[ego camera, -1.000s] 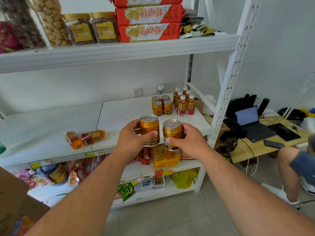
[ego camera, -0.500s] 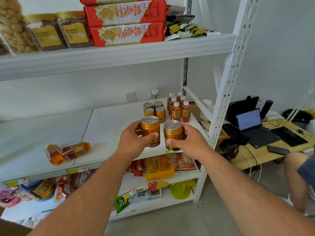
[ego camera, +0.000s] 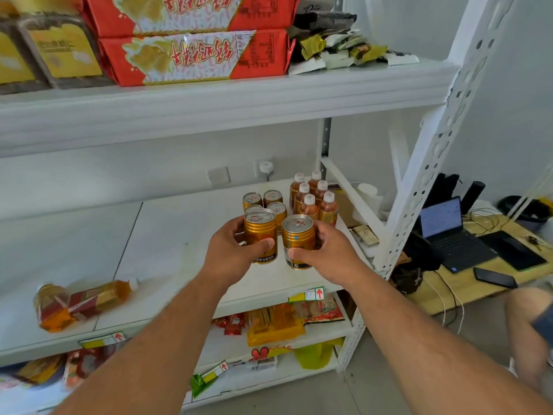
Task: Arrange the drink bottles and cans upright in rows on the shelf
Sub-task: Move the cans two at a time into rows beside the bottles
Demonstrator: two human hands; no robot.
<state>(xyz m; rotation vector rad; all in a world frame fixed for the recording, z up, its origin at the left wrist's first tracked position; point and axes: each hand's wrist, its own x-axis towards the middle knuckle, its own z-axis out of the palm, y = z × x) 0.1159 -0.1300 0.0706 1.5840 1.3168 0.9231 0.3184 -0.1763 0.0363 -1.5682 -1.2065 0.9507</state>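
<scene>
Two gold cans up, one wrapped in each hand — my left hand grips the left can, my right hand grips the right can, both upright over the shelf, just in front of the four standing cans and the bottles beside them. The risk, I'd say: push in too fast and my knuckles or a can rim knock that row over, and it takes the bottles too. Setting two down at once, one could land tilted and roll — two bottles lie flat far left, waiting
</scene>
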